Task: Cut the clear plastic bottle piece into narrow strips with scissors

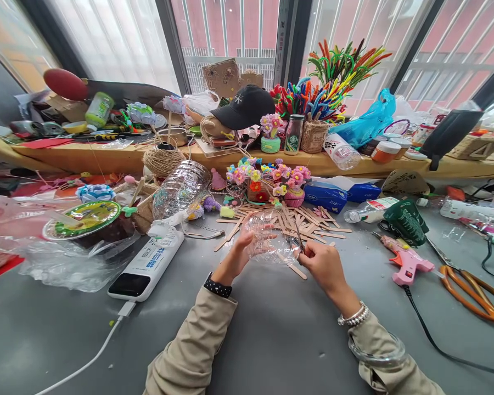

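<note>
My left hand (239, 253) grips a clear plastic bottle piece (267, 236) held just above the grey table (271, 329). My right hand (321, 264) is closed on a small pair of scissors (298, 236) whose blades meet the plastic's right edge. Both hands sit in the middle of the view, beige sleeves behind them. A scatter of wooden craft sticks (300, 222) lies just beyond the hands.
A pink glue gun (407, 263) and orange-handled scissors (473, 291) lie to the right. A white power bank (148, 263) with cable lies left, next to a clear bottle (181, 189) and twine ball (162, 159). Small flower pots (271, 184), blue tissue packs (325, 196) and a black cap (245, 107) crowd the back.
</note>
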